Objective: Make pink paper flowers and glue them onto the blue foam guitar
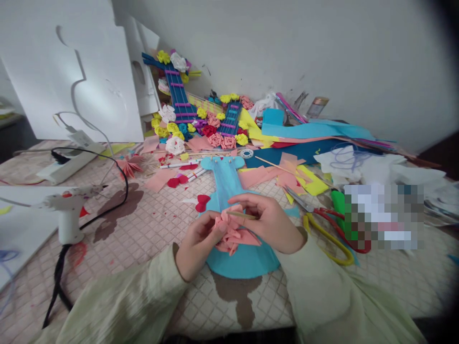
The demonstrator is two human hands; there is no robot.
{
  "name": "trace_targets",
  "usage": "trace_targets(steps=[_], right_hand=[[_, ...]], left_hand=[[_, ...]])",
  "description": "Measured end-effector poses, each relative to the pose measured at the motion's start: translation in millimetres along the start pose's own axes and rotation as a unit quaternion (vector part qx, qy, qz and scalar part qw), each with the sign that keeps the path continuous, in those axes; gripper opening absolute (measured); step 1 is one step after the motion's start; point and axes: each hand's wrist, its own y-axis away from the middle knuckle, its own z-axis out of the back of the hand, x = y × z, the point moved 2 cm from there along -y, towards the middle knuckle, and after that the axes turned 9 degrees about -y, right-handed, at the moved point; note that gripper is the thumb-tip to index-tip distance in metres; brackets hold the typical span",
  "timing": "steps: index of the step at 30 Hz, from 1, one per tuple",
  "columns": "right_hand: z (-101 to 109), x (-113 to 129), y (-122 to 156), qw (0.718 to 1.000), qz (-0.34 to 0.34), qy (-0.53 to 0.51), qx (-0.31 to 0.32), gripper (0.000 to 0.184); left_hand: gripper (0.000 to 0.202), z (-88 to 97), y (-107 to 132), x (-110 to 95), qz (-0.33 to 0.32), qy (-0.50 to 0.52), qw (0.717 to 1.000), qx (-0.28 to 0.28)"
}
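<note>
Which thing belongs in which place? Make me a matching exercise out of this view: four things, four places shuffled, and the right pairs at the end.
Things
1. Glue gun
2. Light-blue piece
3. Red-handled scissors
4. Crumpled pink paper

Places
A. On the table, to the right of both hands
B. Between the fingers of the left hand and the right hand
C. On the left side, near a black cable
D. Beneath the hands, its rounded end toward the person

Right pairs: 1-C, 2-D, 3-A, 4-B
</note>
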Motion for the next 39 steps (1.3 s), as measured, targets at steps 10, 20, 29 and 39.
trace_targets(steps=[10, 20, 29, 39], right_hand=[[-3, -1, 1, 0.998, -0.011, -0.036, 0.055, 0.034], [-1, -2, 2, 0.999, 0.008, -0.024, 0.046, 0.037], [5, 3, 3, 0.999, -0.001, -0.048, 0.025, 0.037], [2, 0, 2, 0.998, 0.017, -0.03, 0.043, 0.034]], left_hand=[[0.018, 1.0, 0, -4, -0.007, -0.001, 1.0, -0.023], [0.016, -1.2, -1, -8, -0.009, 0.006, 1.0, -0.023], [0.016, -2.6, 1, -9, -0.005, 0.033, 0.999, -0.031], [0.02, 2.4, -2, -8, -0.024, -0.025, 0.999, -0.038]])
